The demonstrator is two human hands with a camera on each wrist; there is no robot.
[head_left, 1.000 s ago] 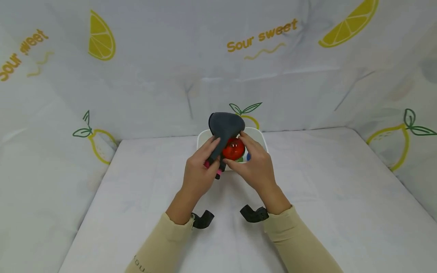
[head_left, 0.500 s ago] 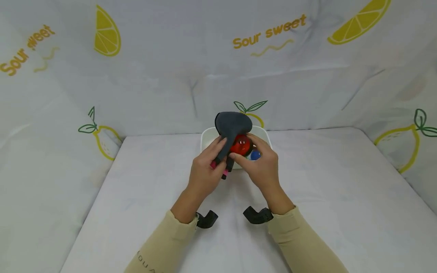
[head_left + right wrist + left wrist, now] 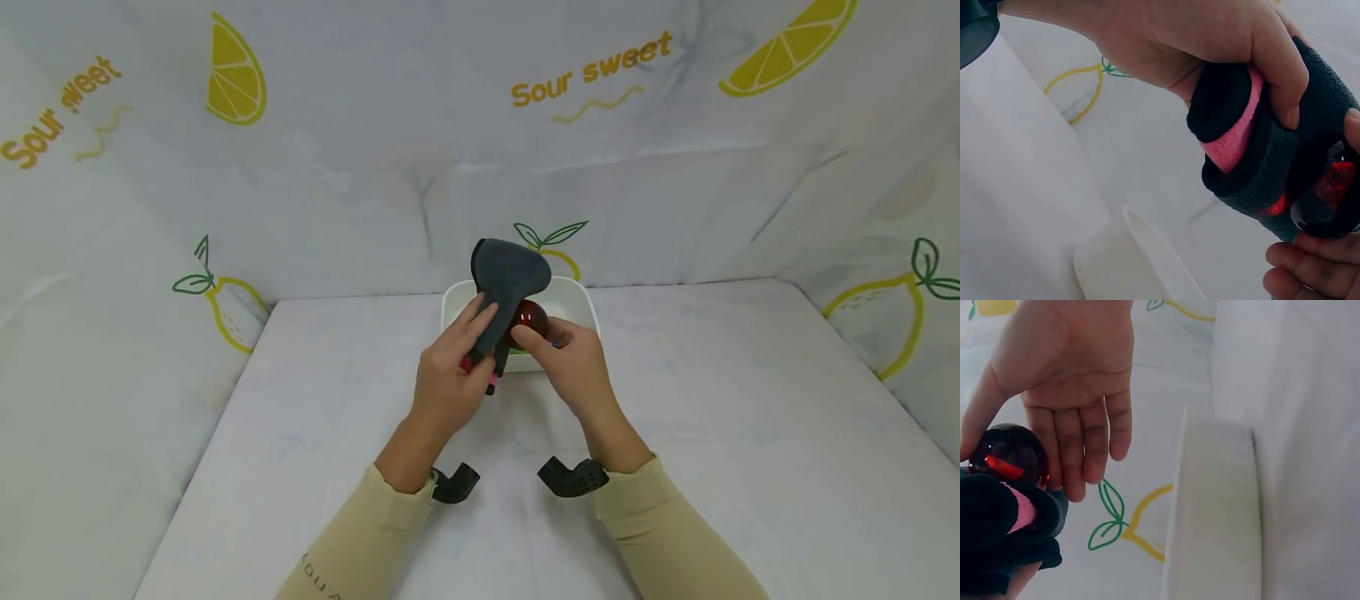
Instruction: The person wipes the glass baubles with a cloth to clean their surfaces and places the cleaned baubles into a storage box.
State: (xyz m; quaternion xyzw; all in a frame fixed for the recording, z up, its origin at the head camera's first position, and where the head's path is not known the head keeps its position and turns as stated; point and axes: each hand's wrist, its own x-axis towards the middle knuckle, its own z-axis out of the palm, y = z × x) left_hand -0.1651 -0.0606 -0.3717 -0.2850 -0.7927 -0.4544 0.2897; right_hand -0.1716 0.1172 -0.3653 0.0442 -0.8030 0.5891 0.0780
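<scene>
My left hand (image 3: 450,367) grips a dark grey fuzzy cloth piece (image 3: 510,268), broad at the top and tapering to narrow lower ends with pink bands. My right hand (image 3: 576,371) pinches a glossy dark red ball (image 3: 534,317) between thumb and fingers, against the cloth. The left wrist view shows the see-through ball (image 3: 1009,453) with a bright red patch inside, close to folded cloth (image 3: 985,512). Seen from the right wrist, the cloth's pink edge (image 3: 1235,140) lies in black folds beside the ball (image 3: 1329,194). Its exact kind is unclear.
Behind the hands stands a white bin (image 3: 576,302) near the back wall. Small green (image 3: 517,352) and blue (image 3: 557,342) things show inside it, mostly hidden by the hands. White cloth printed with lemons covers the walls.
The whole view has shifted slightly. The ball has turned from bright red to dark red. My right fingers have moved around its side, and the blue thing is now mostly covered.
</scene>
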